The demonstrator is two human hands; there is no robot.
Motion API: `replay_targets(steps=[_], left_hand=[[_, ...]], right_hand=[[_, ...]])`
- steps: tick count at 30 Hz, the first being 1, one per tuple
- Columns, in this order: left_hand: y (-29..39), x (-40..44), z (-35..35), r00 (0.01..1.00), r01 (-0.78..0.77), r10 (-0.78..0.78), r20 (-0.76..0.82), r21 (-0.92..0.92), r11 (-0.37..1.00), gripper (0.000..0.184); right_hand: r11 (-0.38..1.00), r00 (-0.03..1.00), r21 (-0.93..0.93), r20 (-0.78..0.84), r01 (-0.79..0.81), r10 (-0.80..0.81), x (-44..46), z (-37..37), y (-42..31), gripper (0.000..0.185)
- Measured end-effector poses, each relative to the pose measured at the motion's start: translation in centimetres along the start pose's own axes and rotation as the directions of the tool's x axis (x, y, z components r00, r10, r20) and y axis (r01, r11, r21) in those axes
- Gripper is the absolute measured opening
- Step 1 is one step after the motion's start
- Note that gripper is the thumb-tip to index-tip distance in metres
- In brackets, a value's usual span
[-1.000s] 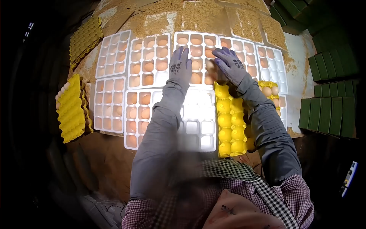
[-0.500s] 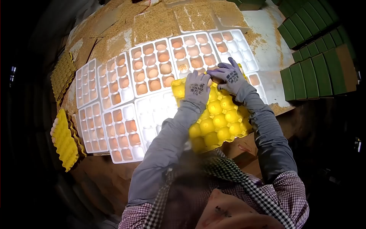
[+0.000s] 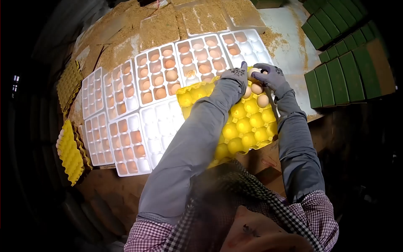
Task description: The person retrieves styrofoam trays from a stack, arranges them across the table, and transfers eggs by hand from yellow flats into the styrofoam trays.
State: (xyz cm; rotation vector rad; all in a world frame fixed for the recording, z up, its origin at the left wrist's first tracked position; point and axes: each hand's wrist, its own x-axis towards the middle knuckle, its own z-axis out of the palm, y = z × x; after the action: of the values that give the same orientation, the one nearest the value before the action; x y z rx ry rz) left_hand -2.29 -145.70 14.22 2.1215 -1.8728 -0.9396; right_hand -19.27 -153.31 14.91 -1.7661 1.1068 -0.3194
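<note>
A yellow egg tray (image 3: 243, 126) lies tilted in front of me, its lower cups bare. At its upper right corner, my right hand (image 3: 272, 77), in a grey-purple glove, is closed on a pale egg (image 3: 253, 74). Just below it, several brown eggs (image 3: 262, 101) sit in the tray. My left hand (image 3: 236, 76), gloved alike, reaches across the tray's upper edge beside that egg. Its fingers curl downward and are mostly hidden, so what they hold cannot be seen. Beyond the hands stands a partly filled white egg tray (image 3: 248, 58).
Several white trays with eggs (image 3: 158, 79) line the table. A white tray with bare cells (image 3: 156, 122) is by my left forearm. Yellow trays (image 3: 70, 153) stand at the left edge, green boxes (image 3: 336, 84) at the right. Chaff-covered trays (image 3: 159, 31) lie at the back.
My left hand has moved right along the tray's top edge, toward my right hand. My right hand has shifted slightly right, and eggs in the tray's corner now show. The view has shifted a little.
</note>
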Motion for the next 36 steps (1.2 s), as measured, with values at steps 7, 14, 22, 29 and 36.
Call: replay_targets(steps=[7, 14, 22, 29, 36], left_hand=[[-1.7, -3.5, 1.5, 0.939, -0.165, 0.166, -0.301, 0.029, 0.986, 0.04], [2.0, -2.3, 4.2, 0.98, 0.125, -0.057, -0.192, 0.364, 0.923, 0.052], [-10.5, -23.4, 1.9, 0.551, 0.067, -0.124, -0.825, -0.105, 0.992, 0.058], [-16.2, -27.2, 7.3, 0.533, 0.238, -0.369, -0.762, -0.283, 0.929, 0.048], [-21.6, -25.1, 2.2, 0.569, 0.337, -0.584, -0.579, -0.483, 0.808, 0.043]], right_hand=[[0.932, 0.933, -0.11, 0.149, 0.346, -0.329, -2.5, -5.4, 3.3, 0.055], [0.115, 0.895, -0.916, 0.401, 0.385, 0.197, -0.2, 1.2, -6.5, 0.048], [0.747, 0.79, -0.302, 0.401, 0.592, -0.464, -3.5, 6.3, -11.6, 0.052], [0.117, 0.679, -0.669, 0.715, 0.734, -0.169, -2.0, 24.0, -16.8, 0.033], [0.292, 0.596, -0.583, 0.801, 0.758, 0.05, 0.2, 30.0, -17.4, 0.036]])
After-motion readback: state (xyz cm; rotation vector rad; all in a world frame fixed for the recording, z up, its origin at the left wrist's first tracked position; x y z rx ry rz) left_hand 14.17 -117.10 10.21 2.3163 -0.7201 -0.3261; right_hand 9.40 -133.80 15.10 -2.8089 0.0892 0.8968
